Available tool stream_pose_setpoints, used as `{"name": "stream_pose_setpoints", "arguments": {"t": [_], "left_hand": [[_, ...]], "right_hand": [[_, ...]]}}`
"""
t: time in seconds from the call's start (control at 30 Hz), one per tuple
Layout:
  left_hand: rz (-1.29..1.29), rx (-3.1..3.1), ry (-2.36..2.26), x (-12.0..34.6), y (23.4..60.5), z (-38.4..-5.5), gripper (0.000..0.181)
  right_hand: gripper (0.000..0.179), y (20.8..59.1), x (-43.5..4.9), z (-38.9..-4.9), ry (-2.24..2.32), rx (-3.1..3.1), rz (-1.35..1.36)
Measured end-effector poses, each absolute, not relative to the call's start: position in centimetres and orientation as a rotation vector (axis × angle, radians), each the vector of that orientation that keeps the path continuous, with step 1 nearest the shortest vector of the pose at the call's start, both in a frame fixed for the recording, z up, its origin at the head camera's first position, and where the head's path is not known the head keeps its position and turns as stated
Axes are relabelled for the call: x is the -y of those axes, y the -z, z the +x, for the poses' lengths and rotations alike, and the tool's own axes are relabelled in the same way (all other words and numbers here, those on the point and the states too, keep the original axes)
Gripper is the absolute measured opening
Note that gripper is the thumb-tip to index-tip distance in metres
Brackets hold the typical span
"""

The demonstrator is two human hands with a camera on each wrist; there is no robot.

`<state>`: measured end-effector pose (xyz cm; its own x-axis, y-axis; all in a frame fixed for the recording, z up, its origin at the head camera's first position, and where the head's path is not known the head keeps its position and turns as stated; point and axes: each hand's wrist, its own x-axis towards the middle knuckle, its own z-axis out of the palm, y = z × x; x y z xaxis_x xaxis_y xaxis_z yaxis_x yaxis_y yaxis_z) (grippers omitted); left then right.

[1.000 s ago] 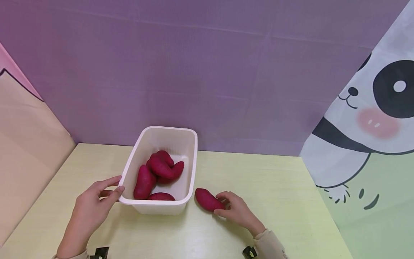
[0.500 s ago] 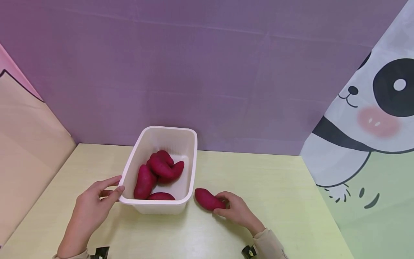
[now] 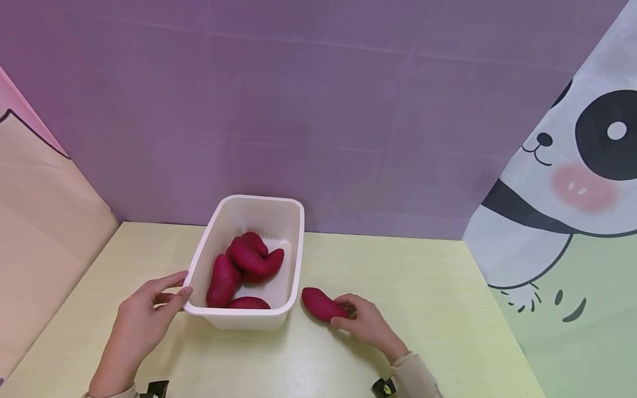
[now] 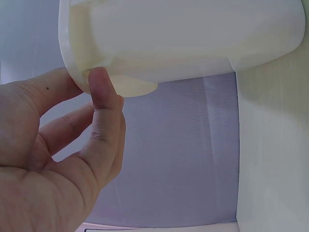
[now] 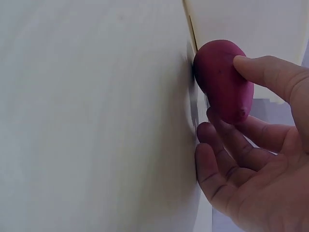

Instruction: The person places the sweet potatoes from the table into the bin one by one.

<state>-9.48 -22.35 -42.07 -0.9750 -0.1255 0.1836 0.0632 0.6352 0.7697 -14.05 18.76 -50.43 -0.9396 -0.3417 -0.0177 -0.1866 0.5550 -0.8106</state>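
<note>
My left hand [image 3: 141, 318] pinches the left front corner of a white plastic bin [image 3: 244, 319], thumb on one side of the rim and fingers beneath it in the left wrist view. Several red-skinned sweet potatoes lie inside the bin, among them a long one [image 3: 223, 282] along the left wall. To the right of the bin, my right hand [image 3: 370, 326] grips the near end of another sweet potato [image 3: 318, 304]. In the right wrist view the thumb presses on this sweet potato [image 5: 224, 79] from one side, with fingers curled on the other, close to the tabletop.
The pale wooden table [image 3: 398, 276] ends at a purple backdrop [image 3: 348, 138] just behind the bin. A panda-printed sheet [image 3: 572, 182] borders the right side, and a beige sheet [image 3: 45, 232] the left.
My right thumb has come further onto the sweet potato, which has shifted very slightly. My left hand stays on the bin's rim, and the bin keeps its place.
</note>
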Motion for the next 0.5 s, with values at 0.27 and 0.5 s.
{"name": "stream_pose_setpoints", "arguments": {"t": [0.27,0.5], "left_hand": [[0.056,2.640,1.254,22.4,42.1,-9.4,0.041],[0.055,2.651,1.253,22.4,42.1,-9.5,0.041]], "right_hand": [[0.036,50.1,-19.0,-14.0,1.365,-2.615,-0.401],[0.035,48.7,-19.2,-14.4,1.438,-2.618,-0.356]]}}
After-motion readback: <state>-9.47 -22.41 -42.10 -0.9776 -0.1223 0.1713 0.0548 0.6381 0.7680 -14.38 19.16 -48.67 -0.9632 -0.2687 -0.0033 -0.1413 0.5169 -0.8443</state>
